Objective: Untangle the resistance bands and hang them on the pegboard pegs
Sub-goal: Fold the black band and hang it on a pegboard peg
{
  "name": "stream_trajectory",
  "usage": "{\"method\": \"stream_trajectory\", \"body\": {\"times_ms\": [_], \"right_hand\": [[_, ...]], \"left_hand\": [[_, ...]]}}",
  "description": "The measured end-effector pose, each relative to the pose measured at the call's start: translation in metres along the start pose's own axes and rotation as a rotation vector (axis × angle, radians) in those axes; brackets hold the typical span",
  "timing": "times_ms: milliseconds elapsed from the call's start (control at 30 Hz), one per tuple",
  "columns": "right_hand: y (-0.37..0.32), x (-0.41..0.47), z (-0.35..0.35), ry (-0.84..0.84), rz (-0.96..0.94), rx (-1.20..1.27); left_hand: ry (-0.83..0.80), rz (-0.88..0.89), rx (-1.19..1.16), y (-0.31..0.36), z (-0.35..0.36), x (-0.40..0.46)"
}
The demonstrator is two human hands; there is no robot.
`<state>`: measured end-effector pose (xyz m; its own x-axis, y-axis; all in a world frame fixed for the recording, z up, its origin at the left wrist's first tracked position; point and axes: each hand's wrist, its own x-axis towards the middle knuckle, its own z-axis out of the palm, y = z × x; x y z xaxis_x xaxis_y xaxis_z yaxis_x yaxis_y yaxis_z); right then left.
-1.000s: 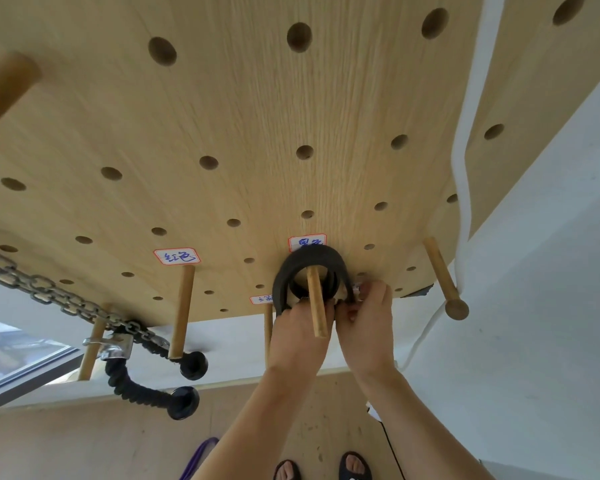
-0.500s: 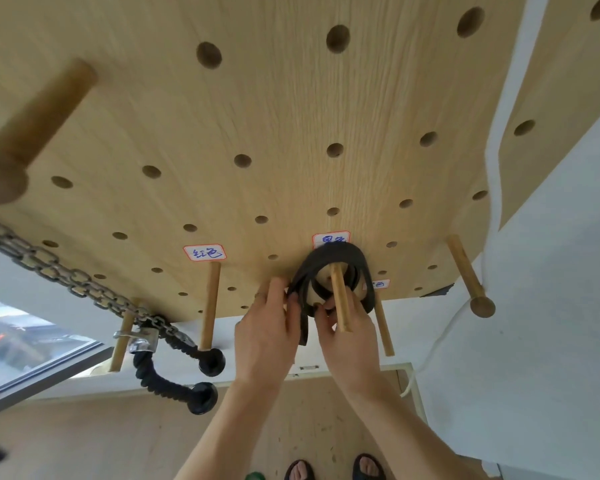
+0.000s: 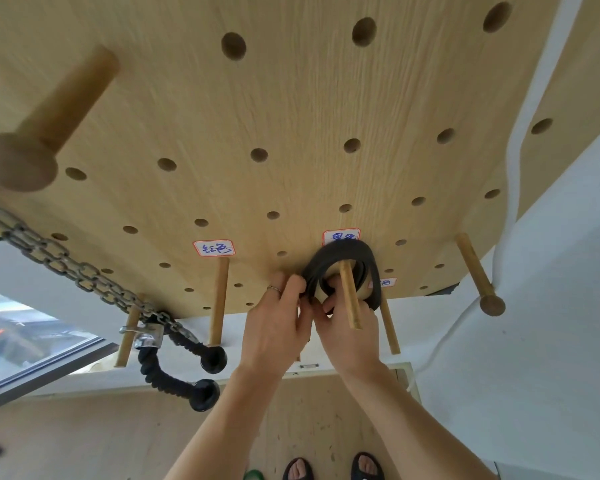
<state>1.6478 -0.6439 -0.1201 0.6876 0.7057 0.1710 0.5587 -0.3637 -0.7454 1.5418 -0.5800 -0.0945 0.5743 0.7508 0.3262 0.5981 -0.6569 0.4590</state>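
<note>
Coiled black rubber resistance band (image 3: 340, 259) looped over wooden peg (image 3: 350, 296) near pegboard (image 3: 291, 116) lower edge. Left hand (image 3: 278, 327) and right hand (image 3: 350, 327) fingers pinched coils, likely seating them.

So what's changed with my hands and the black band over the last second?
The left hand moved from under the peg to the black band's left side and pinches it there. The right hand shifted from the band's right side to below the peg. The band stayed looped over that peg.
</note>
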Motion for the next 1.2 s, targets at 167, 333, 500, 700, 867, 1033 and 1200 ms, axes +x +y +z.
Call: {"method": "stream_trajectory", "body": {"times_ms": [167,333,500,700,867,1033,1200], "right_hand": [[0.000,0.002,0.004,-0.009,-0.005,-0.035],[-0.004,0.001,0.008,0.075,-0.061,-0.065],[0.010,-0.003,0.005,0.127,-0.084,-0.074],[0.020,-0.003,-0.002,0.147,-0.102,-0.078],[0.020,0.000,-0.004,0.108,-0.100,-0.065],[0.018,0.001,-0.002,0.124,-0.091,-0.074],[0.018,-0.002,0.003,0.091,-0.078,-0.075]], "left_hand": [[-0.007,-0.007,0.000,-0.008,0.006,-0.001],[0.064,-0.036,0.051,-0.001,0.006,0.003],[0.093,0.030,0.120,-0.008,0.001,0.001],[0.073,0.153,0.152,-0.013,0.003,-0.005],[-0.002,0.162,0.164,-0.016,0.008,-0.004],[0.094,0.213,0.159,-0.017,0.013,-0.002],[-0.030,0.247,0.195,-0.026,0.019,-0.004]]}}
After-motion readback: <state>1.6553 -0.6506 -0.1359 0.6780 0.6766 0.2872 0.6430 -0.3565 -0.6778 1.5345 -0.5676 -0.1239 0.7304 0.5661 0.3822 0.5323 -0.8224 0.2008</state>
